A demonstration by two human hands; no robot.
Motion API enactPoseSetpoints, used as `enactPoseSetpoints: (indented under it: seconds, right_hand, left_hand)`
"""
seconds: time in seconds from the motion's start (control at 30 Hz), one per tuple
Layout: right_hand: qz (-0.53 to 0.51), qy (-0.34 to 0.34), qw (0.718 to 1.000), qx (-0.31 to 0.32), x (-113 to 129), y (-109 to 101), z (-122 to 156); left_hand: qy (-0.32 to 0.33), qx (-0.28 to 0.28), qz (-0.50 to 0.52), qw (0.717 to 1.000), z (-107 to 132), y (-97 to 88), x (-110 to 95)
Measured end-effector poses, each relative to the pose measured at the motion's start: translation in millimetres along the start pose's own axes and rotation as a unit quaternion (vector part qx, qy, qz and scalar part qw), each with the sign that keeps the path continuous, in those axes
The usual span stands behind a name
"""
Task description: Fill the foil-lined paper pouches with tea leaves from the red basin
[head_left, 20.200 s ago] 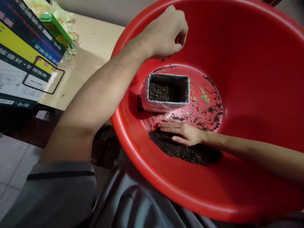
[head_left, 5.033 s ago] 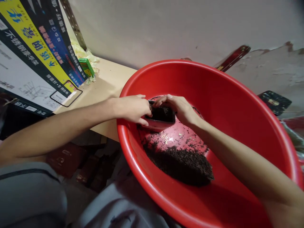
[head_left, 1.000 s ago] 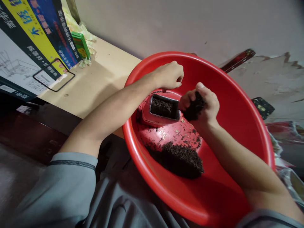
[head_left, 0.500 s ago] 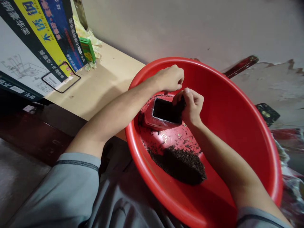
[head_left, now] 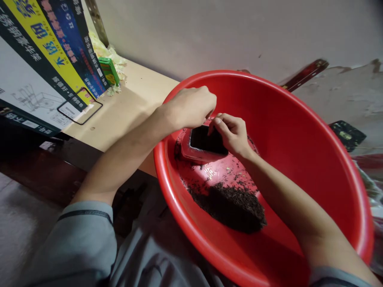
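Note:
A small rectangular plastic container stands in the large red basin, with dark crumbly material inside. My left hand is closed over the container's back left corner, fingers curled downward; whatever it may hold is hidden. Above the container's right side, my right hand has its thumb and fingers pinched together. What those fingertips hold cannot be made out against the dark contents. Nearer to me, a heap of dark shredded material lies on the basin floor, with loose bits scattered around it.
Left of the basin is a pale wooden board carrying a large printed box, a thin black wire frame and a small green packet. A dark red metal bar and a black plate are by the wall.
Both hands have moved slightly left and now sit closer together above the container. The dark clump seen at my right fingertips earlier no longer shows. My view has shifted a little.

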State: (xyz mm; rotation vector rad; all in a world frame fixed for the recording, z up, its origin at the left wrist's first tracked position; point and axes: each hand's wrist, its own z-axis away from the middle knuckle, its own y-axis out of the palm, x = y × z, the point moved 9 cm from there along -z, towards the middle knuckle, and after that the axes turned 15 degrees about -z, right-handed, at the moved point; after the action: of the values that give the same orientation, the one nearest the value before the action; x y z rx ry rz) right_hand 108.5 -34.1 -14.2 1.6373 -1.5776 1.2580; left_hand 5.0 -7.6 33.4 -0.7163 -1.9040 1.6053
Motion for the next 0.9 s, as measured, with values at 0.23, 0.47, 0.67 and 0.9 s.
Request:
enactPoseSetpoints:
  seconds: [0.23,0.47,0.67,0.9]
  right_hand:
    - [0.058,0.007,0.998,-0.035,3.1,-5.0,-1.0]
    - [0.073,0.015,0.995,-0.059,-3.9,-4.7,-5.4]
    - [0.028,0.016,0.999,-0.039,5.1,-28.3,9.9]
    - [0.191,0.220,0.956,-0.042,-75.5,-96.1,97.8]
  left_hand:
    - [-0.007,0.032,-0.045,0.998,14.2,9.7,-1.0]
    - [-0.029,0.060,-0.073,0.995,16.9,4.6,-9.8]
    - [0.080,0.094,-0.042,0.992,29.9,22.9,-44.8]
    - [0.238,0.099,-0.035,0.966,36.2,53.4,-72.6]
